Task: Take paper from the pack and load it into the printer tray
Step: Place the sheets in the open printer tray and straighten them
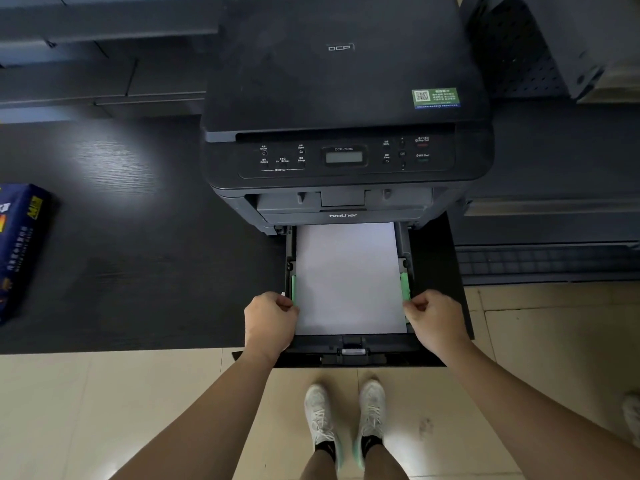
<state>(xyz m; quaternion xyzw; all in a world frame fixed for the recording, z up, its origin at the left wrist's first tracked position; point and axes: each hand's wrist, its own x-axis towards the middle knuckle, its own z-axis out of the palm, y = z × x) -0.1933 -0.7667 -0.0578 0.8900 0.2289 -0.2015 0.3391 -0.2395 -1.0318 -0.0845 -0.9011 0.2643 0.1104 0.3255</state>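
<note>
A black printer [343, 98] stands on a dark desk. Its paper tray [353, 351] is pulled out toward me, with a white stack of paper [349, 278] lying flat in it. My left hand [270, 320] pinches the tray's left side by the green paper guide [294, 287]. My right hand [434, 318] pinches the right side by the other green guide [405, 285]. The blue paper pack [19, 247] lies at the desk's left edge, far from both hands.
The dark desk [138, 254] ends just in front of the tray, above a beige tiled floor [121, 410]. My feet in white shoes [346, 420] stand below the tray. Grey equipment [568, 39] sits right of the printer, dark shelves behind left.
</note>
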